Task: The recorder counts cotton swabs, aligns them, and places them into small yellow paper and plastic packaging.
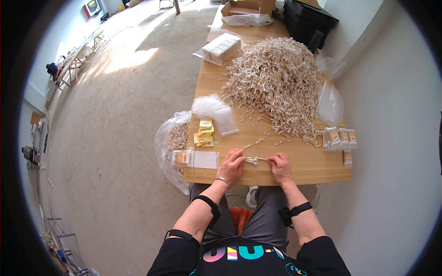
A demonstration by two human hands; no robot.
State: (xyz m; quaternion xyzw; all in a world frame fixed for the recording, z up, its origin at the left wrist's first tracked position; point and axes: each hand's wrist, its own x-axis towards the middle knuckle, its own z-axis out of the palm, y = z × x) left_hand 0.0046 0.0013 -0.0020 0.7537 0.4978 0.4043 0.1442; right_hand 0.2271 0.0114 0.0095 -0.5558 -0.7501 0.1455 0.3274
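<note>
While curled left hand [232,166] is clutching thin white-tipped cotton swabs [251,161], right hand [281,168] is pinching one; slackening grip possibly risking spills.

Packing workshop, judging by wooden desk [317,168] with large heap of cotton swabs [276,78], clear bags [214,110], yellow cards [205,133], filled packs [340,138]; open cardboard box [246,9] at far end; bare, unpolished floor [119,119], plain pale wall [391,138] at right.
</note>
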